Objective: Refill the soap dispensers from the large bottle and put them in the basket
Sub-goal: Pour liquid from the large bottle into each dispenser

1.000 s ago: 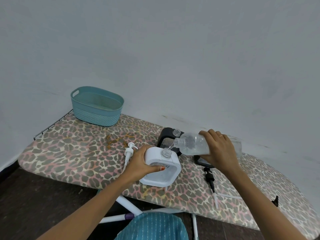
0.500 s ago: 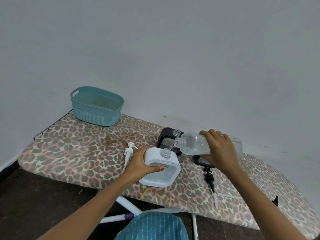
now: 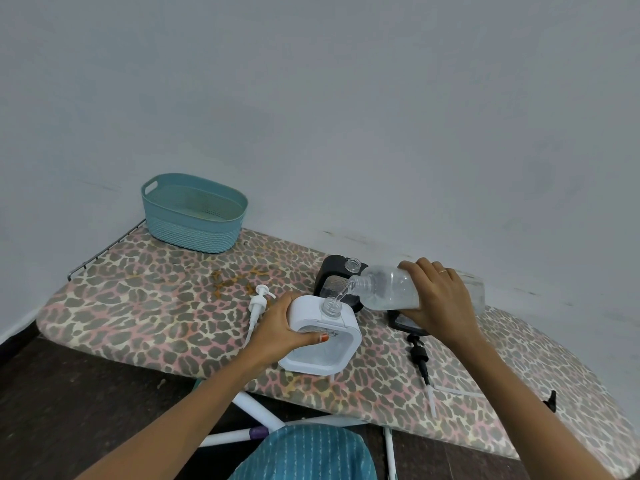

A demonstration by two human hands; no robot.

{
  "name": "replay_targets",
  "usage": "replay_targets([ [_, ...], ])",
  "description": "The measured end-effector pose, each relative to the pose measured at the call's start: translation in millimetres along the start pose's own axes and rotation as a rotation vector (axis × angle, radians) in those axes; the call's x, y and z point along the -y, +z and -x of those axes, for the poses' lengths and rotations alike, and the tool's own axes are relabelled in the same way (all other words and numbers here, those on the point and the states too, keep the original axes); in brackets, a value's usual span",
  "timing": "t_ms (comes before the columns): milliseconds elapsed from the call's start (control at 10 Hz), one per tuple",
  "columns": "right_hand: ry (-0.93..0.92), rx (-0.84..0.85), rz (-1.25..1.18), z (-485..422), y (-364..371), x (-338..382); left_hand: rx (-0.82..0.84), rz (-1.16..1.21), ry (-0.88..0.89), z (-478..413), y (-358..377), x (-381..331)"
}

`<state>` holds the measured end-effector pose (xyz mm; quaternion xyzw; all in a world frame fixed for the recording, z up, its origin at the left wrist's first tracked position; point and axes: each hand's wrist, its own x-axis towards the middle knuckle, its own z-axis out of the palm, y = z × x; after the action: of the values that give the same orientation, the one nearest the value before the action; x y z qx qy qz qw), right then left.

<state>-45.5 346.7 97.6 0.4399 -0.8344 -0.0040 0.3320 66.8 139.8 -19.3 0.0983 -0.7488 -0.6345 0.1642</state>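
So, I am mid-pour on the first refill. My left hand (image 3: 280,327) is clamped round the white dispenser (image 3: 346,329); my right hand (image 3: 438,299) grips the bottle (image 3: 388,292), tipped so a thin stream runs into the open neck. The bottle looks about half full.

The black dispenser (image 3: 329,270), just behind the white one, stands uncapped, its level unclear. The basket (image 3: 194,230), well left of it, holds no dispenser. Capping, the second fill and basketing remain.

Bare-armed, in a teal garment (image 3: 304,455)
Thin ring (image 3: 442,271) on right hand (image 3: 436,299); orange-red thumbnail (image 3: 323,338) on left hand (image 3: 280,330); garment finely white-striped.
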Motion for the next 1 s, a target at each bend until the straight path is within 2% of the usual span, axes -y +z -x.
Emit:
replay_targets([
  [1000, -0.014, -0.031, 0.01, -0.6, -0.1, -4.0, 0.024, 0.038, 0.009, -0.6, 1.8, 1.1],
])
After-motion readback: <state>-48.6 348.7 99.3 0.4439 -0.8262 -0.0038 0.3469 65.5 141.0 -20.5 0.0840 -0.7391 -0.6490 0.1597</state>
